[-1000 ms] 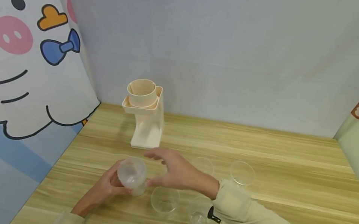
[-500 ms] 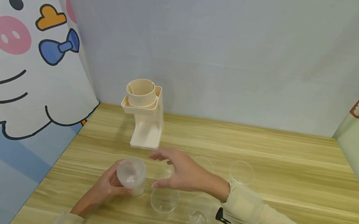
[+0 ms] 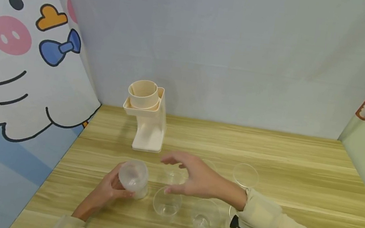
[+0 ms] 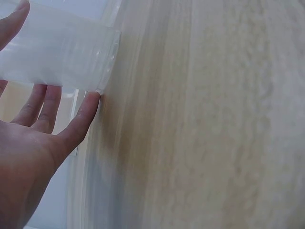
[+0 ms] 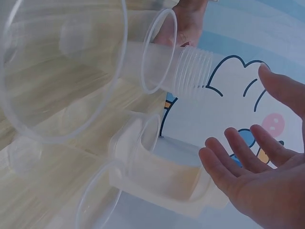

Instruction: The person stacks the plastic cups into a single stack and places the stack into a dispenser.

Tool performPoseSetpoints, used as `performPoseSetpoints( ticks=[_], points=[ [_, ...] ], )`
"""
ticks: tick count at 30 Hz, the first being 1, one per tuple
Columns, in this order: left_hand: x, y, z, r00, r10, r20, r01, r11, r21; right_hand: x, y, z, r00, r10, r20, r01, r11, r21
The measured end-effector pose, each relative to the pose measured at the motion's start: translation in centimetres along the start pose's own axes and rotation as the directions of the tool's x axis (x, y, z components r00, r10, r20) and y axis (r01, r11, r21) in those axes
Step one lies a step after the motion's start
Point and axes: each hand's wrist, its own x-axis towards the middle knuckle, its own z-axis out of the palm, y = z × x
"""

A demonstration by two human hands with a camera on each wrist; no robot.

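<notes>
Several clear cups (image 3: 167, 206) stand in two rows at the lower centre of the frame. Over their left end the right hand (image 3: 196, 179) hovers with fingers spread, grasping nothing. Just left of the rows, the left hand (image 3: 107, 188) grips a nested stack (image 3: 133, 178) between thumb and fingers; whether its base rests on the wood cannot be told.

The likeliest mishap is a toppled cup: the right sleeve (image 3: 272, 218) and its black clip (image 3: 237, 224) overlap the row's lower-right cup, so a low sweep could catch the rim. Squeezing the stack too hard might also buckle its walls.

The left table edge slants along the printed curtain (image 3: 3, 79), and the cream stand (image 3: 148, 138) restricts movement above the stack. Bare table (image 3: 303, 172) stretches toward the right side, offering the most room.
</notes>
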Motion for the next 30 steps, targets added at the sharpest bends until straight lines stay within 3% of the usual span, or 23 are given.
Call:
performPoseSetpoints(
  ticks=[10,30],
  points=[
    [0.1,-0.1,0.0,1.000,0.010,0.003,-0.010,1.000,0.005,-1.3,0.4,-0.4,0.999,-0.025,-0.027,0.025,1.000,0.004],
    [0.0,-0.1,0.0,1.000,0.011,0.006,-0.011,1.000,0.004,-5.2,1.3,-1.4,0.999,0.006,-0.053,-0.004,0.999,0.047]
  ],
)
